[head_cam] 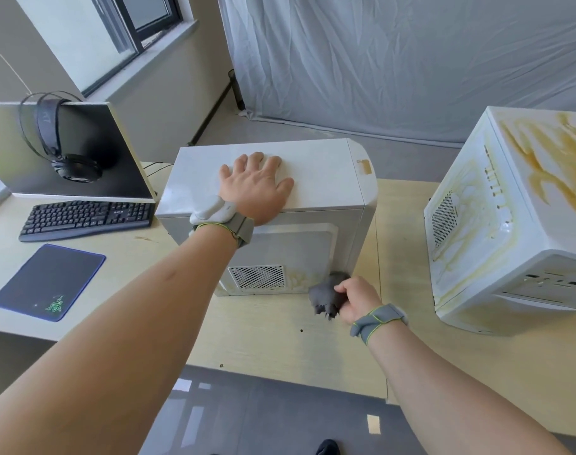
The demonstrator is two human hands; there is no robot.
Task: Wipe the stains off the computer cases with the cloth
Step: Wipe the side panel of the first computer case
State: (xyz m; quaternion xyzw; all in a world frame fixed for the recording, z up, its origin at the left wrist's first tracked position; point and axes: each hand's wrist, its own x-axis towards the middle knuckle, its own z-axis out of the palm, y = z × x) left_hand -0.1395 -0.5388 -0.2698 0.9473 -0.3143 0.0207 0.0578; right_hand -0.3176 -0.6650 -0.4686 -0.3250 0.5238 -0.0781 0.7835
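Observation:
A white computer case (319,178) stands upright in the middle of the pale wooden desk (273,336). My left hand (255,187) presses flat on its top, fingers spread. My right hand (355,298) grips a bunched grey cloth (324,297) against the lower right corner of the case's near side panel. A faint yellowish smear (301,279) lies on that panel between the vent grille (257,277) and the cloth. A second white case (516,224) sits tilted at the right, streaked with yellow-brown stains on its top and side.
At the left stand a monitor (83,152) with black headphones (67,149) hung on it, a black keyboard (86,218) and a dark mouse pad (50,282). A white sheet (411,60) hangs behind the desk. The desk's front edge runs just below my arms.

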